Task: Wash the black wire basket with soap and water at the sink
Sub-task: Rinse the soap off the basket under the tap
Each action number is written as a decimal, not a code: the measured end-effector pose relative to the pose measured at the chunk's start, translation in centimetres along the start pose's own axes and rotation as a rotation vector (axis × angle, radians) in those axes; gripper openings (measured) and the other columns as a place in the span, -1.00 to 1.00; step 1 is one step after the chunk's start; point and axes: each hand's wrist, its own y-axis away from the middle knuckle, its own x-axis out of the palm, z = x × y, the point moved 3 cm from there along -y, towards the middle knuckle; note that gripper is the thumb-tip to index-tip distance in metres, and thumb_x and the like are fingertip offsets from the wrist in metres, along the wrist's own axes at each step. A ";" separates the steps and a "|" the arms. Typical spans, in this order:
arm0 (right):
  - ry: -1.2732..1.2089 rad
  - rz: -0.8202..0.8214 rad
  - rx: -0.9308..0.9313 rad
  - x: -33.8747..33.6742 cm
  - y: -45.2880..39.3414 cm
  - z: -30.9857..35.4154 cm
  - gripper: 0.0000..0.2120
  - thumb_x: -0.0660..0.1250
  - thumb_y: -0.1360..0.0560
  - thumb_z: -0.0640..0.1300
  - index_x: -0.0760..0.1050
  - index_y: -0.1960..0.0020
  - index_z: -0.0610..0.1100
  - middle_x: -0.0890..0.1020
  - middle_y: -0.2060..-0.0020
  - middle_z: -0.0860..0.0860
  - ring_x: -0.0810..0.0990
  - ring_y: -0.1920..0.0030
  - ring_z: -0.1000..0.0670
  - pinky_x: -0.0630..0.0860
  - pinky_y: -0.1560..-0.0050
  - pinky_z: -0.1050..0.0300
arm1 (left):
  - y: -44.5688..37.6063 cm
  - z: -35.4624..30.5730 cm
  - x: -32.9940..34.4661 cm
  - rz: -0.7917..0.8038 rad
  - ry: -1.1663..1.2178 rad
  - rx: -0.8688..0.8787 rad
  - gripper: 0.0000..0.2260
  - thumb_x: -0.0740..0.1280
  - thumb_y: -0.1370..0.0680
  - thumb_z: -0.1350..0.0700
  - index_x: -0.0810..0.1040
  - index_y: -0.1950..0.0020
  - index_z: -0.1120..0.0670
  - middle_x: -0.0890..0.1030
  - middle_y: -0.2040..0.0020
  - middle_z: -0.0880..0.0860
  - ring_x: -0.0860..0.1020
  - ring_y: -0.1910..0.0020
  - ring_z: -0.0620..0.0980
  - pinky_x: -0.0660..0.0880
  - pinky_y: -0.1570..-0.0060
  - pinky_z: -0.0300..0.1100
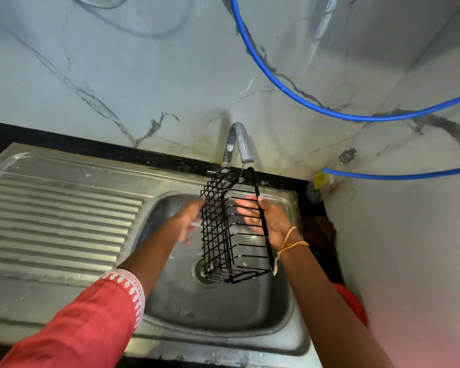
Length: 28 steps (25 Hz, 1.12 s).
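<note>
Over the sink (263, 328), under the faucet (239, 140), the black wire basket (234, 227) hangs on end; the right hand (266, 221) grips its right rim, fingers curled inside. The left hand (189, 221) (blurred) lies loosely spread against its left side.

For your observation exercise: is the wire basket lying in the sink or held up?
Held up: the right hand grips the basket above the sink.

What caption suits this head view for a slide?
Right hand holds the black wire basket under the tap over the sink.
</note>
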 end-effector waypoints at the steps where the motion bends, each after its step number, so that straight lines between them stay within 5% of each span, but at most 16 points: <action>1: -0.113 0.006 -0.006 -0.9 -0.1 -0.4 -0.76 0.24 -0.51 -0.06 0.51 -0.11 -0.16 0.72 0.09 -0.02 0.71 0.17 0.08 0.60 0.31 0.27 | -0.2 1.5 0.3 0.037 0.003 -0.050 -0.28 0.21 -0.43 -0.42 0.29 -0.47 -0.03 0.38 -0.42 0.16 0.41 -0.30 0.19 0.28 -0.30 0.30; 4: -0.444 0.014 -0.019 -2.9 -1.2 -2.4 -0.69 0.57 -0.16 -0.22 0.67 0.10 -0.14 0.70 0.32 0.00 0.66 0.40 0.09 0.56 0.40 0.29 | 0.1 3.5 0.7 0.178 0.203 -0.127 -0.17 0.36 -0.27 -0.45 0.44 -0.35 0.07 0.58 -0.19 0.22 0.60 -0.09 0.24 0.47 -0.12 0.22; 6: -0.496 -0.144 0.018 -3.6 -1.9 -3.4 -0.94 0.42 -0.35 -0.18 0.63 0.18 -0.11 0.58 0.51 0.07 0.52 0.57 0.12 0.43 0.52 0.34 | 0.2 2.9 0.5 0.199 0.290 -0.114 -0.19 0.50 -0.18 -0.36 0.51 -0.21 0.16 0.64 0.05 0.18 0.65 0.16 0.16 0.56 0.11 0.09; 8: -0.457 -0.275 0.146 -3.7 -2.8 -3.7 -0.73 0.12 -0.56 -0.11 0.50 0.21 -0.12 0.50 0.58 0.07 0.43 0.64 0.13 0.35 0.61 0.38 | 0.1 1.6 0.3 0.146 0.277 -0.068 -0.30 0.55 -0.16 -0.30 0.53 -0.05 0.17 0.55 0.23 0.11 0.53 0.30 0.03 0.51 0.24 -0.09; 13: -0.300 -0.345 0.336 -3.7 -4.8 -3.8 -0.53 0.00 -0.56 -0.03 0.35 0.48 -0.13 0.38 0.61 0.00 0.29 0.63 0.08 0.29 0.60 0.41 | 1.1 -3.7 0.3 0.072 -0.039 -0.044 -0.42 0.32 -0.29 -0.38 0.47 0.12 0.13 0.46 0.24 0.07 0.42 0.30 0.01 0.39 0.29 -0.21; 17: -0.544 -0.311 0.574 -3.0 -5.2 -3.5 -0.92 0.17 -0.35 -0.16 0.26 0.29 -0.11 0.21 0.30 0.14 0.30 0.67 0.06 0.25 0.73 0.33 | 1.4 -6.4 -0.1 0.119 -0.100 -0.167 -0.50 0.16 -0.39 -0.39 0.33 0.32 0.07 0.34 0.41 0.02 0.29 0.45 -0.08 0.27 0.49 -0.36; 19: -0.672 -0.333 0.673 -2.7 -4.9 -4.1 -0.89 0.19 -0.24 -0.17 0.25 0.28 -0.10 0.22 0.23 0.14 0.30 0.60 0.11 0.23 0.75 0.32 | 0.8 -6.4 -0.4 0.080 -0.110 -0.198 -0.39 0.13 -0.40 -0.47 0.33 0.23 0.13 0.32 0.36 0.09 0.27 0.47 -0.10 0.23 0.56 -0.40; 22: -0.826 -0.412 0.748 -2.8 -5.6 -5.6 -0.87 0.17 -0.28 -0.14 0.22 0.38 -0.11 0.34 0.37 0.01 0.28 0.63 0.06 0.18 0.77 0.33 | -0.7 -5.8 0.4 -0.009 -0.034 -0.174 -0.34 0.21 -0.40 -0.45 0.39 0.02 0.18 0.33 0.34 0.08 0.28 0.49 -0.12 0.36 0.58 -0.37; 24: -0.906 -0.443 0.752 -2.8 -6.7 -6.3 -0.81 0.15 -0.34 -0.12 0.23 0.41 -0.10 0.40 0.40 0.00 0.25 0.72 0.02 0.17 0.77 0.34 | -1.5 -5.5 1.4 -0.044 0.158 -0.139 -0.37 0.34 -0.40 -0.32 0.39 -0.16 0.18 0.41 0.11 0.15 0.41 0.37 -0.06 0.52 0.49 -0.25; 26: -0.968 -0.516 0.681 -2.9 -7.6 -6.8 -0.82 0.16 -0.41 -0.06 0.23 0.32 -0.06 0.41 0.16 0.17 0.25 0.70 0.03 0.20 0.75 0.35 | -2.3 -5.6 2.5 -0.070 0.397 -0.067 -0.52 0.41 -0.46 -0.11 0.36 -0.20 0.15 0.40 -0.07 0.21 0.57 0.15 0.07 0.63 0.22 -0.11; 28: -1.046 -0.588 0.671 -2.7 -7.8 -6.9 -0.91 0.17 -0.43 -0.08 0.26 0.22 0.00 0.39 0.06 0.16 0.25 0.64 0.04 0.22 0.71 0.38 | -2.8 -5.6 4.2 -0.042 0.625 0.031 -0.63 0.39 -0.53 0.08 0.41 -0.25 0.22 0.51 -0.01 0.23 0.64 0.15 0.14 0.64 0.18 -0.07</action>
